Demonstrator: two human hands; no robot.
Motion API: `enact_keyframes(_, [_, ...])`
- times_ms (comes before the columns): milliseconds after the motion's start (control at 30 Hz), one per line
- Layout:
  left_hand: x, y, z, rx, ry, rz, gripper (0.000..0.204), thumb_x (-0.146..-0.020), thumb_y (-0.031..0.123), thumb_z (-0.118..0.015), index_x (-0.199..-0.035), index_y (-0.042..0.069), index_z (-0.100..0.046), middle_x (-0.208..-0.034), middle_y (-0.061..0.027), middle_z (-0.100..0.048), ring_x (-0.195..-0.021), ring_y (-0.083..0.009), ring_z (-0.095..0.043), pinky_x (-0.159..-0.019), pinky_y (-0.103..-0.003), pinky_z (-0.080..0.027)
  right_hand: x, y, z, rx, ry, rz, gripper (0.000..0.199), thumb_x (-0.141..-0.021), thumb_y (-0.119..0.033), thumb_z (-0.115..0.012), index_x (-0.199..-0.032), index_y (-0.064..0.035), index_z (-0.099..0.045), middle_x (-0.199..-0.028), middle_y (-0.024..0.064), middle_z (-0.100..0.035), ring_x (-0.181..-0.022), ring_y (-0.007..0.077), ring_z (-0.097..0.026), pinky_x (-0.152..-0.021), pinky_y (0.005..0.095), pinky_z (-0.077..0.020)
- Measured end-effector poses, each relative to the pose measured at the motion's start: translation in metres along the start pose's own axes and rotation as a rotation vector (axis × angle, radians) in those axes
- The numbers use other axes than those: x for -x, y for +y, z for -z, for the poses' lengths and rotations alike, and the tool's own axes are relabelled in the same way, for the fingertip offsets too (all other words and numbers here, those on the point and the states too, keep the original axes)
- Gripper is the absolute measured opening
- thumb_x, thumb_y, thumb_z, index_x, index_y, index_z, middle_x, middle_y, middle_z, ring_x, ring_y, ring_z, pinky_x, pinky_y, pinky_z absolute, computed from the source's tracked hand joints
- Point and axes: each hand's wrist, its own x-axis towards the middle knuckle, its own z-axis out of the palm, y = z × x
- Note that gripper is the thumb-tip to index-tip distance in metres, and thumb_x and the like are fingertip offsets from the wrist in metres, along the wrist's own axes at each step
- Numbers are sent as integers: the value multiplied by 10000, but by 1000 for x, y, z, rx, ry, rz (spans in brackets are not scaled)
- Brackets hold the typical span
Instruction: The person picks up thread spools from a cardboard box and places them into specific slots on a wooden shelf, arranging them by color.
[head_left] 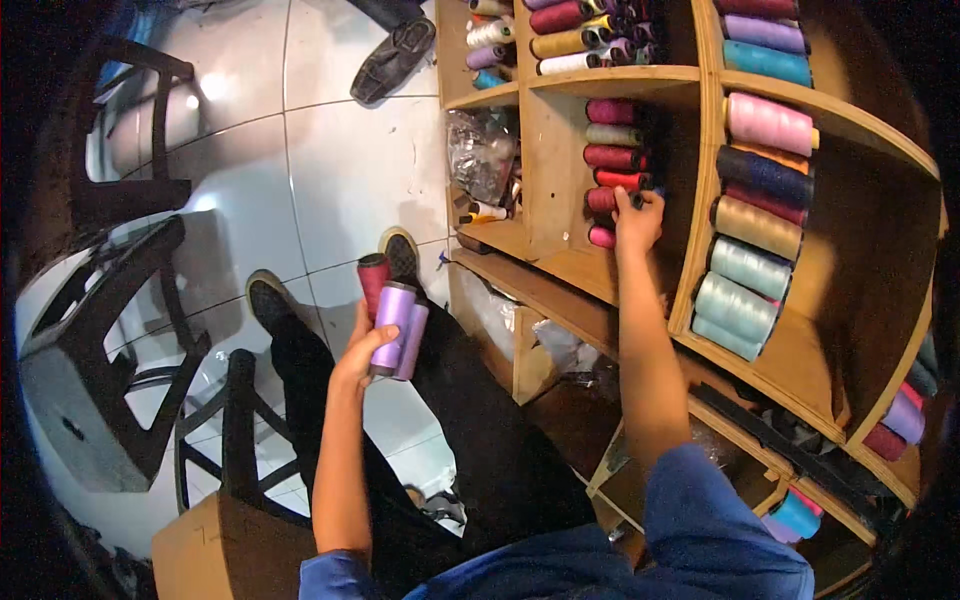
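Head view: left hand (pixel 352 352) clenched round lilac spools (pixel 397 328) plus a maroon spool (pixel 372 278) over lap; right hand (pixel 637 222) gripping red spool (pixel 603 199) inside wooden shelf (pixel 575 285) cubby, stacked spools (pixel 612 140) crowding above, plastic bag (pixel 482 150) leftward.

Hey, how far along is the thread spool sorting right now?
Shelf compartments already hold stacked spools. In hand: the left hand grips three spools, two lilac and one dark red; the right hand touches a red spool in the shelf. Those three remain unshelved.
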Motion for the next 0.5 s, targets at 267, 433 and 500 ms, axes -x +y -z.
enact_keyframes(267, [-9,20,-8,-75,-22,-103,977,-595,304,-740,-1379,77,-205,-1297,-153,-377,-1197,-265,-389,-1004,-347,-305,-70,22,-14,337,58,84,453,-651,-203,-806,-1009,-64,-565,-864,68,-620,-746,153,-602,-627,308,-523])
enact_keyframes(433, [-6,28,-15,-48,-10,-67,994,-601,311,-737,-1386,51,-185,-1319,-156,-357,-1223,-265,-366,-1014,-348,-292,-64,5,-12,49,-69,-227,439,-657,-104,-785,-1022,-17,-556,-951,106,-602,-816,185,-600,-582,280,-537])
enact_keyframes(500, [-8,26,-14,-43,-19,-78,1027,-597,319,-741,-1397,47,-158,-1333,-162,-344,-1233,-268,-358,-1019,-348,-287,-62,-5,-12,-69,-148,-347,420,-660,-45,-762,-1012,31,-546,-988,121,-575,-826,208,-597,-538,254,-552])
